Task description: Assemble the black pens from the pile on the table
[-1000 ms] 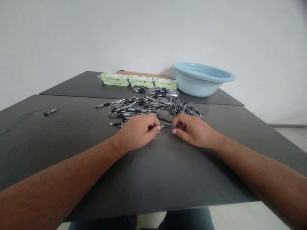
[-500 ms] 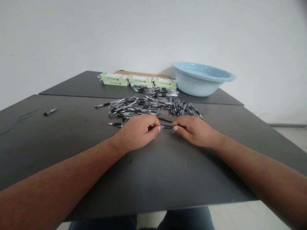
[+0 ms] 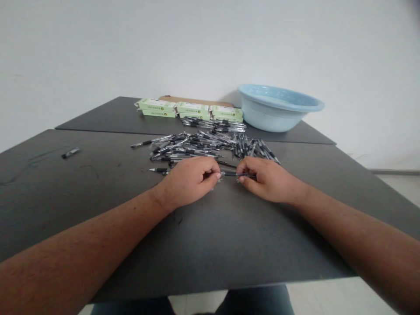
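A black pen [image 3: 229, 173] lies level just above the dark table [image 3: 210, 236], held at both ends. My left hand [image 3: 192, 179] is closed round its left end, fingers curled under. My right hand [image 3: 267, 179] pinches its right end between thumb and fingers. Just behind both hands spreads a loose pile of pens [image 3: 206, 145], black and clear, lying in all directions.
Green boxes [image 3: 190, 109] stand in a row at the back, with a light blue basin [image 3: 278, 107] to their right. A single small pen part [image 3: 70, 153] lies at the far left. A second dark table [image 3: 108, 116] abuts behind. A white wall stands beyond.
My right hand slid left along the pen toward the left hand, then back right a little. The left hand stayed put.
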Available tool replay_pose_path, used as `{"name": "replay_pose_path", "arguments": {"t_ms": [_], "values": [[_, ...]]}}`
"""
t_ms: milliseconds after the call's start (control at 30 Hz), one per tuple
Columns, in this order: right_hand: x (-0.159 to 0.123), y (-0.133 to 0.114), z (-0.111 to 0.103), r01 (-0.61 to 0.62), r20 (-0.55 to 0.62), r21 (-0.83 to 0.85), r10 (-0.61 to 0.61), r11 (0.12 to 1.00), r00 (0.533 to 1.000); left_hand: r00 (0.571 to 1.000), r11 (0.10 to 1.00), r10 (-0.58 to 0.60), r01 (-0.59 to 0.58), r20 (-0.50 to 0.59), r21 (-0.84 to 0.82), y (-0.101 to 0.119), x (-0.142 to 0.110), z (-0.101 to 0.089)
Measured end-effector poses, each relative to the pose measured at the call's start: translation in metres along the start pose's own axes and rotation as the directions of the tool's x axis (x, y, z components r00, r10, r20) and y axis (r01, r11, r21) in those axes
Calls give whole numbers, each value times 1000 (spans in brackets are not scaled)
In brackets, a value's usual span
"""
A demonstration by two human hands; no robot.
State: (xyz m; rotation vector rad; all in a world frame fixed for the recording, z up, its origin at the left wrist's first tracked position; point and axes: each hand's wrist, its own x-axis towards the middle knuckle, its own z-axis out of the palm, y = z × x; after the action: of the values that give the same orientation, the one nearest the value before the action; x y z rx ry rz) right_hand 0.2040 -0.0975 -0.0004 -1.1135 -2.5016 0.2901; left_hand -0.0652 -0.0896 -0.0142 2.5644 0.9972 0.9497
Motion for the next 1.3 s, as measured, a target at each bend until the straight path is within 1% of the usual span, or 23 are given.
{"name": "replay_pose_path", "arguments": {"t_ms": [267, 600, 833, 1000, 1200, 1300], "values": [[0, 0, 1, 9, -25, -1, -9, 1000, 1000, 1000, 1000, -17, 17, 6, -5, 1, -1, 0], [0, 1, 0, -16, -49, -2, 16, 1000, 999, 1000, 1000, -16, 16, -2, -12, 1, 0, 0], [1, 0, 1, 20, -19, -23, -21, 1000, 1000, 1000, 999, -27, 28, 6, -21, 1, 0, 0], [0, 2, 2, -22, -64, 10, 23, 1000, 998, 1000, 1000, -19, 19, -7, -13, 0, 0, 1], [1, 3, 2, 60, -44, -27, -61, 998, 997, 1000, 999, -28, 28, 7, -17, 0, 0, 1], [1, 2, 1, 45, -65, -3, -45, 999, 997, 999, 999, -32, 32, 6, -27, 1, 0, 0]]}}
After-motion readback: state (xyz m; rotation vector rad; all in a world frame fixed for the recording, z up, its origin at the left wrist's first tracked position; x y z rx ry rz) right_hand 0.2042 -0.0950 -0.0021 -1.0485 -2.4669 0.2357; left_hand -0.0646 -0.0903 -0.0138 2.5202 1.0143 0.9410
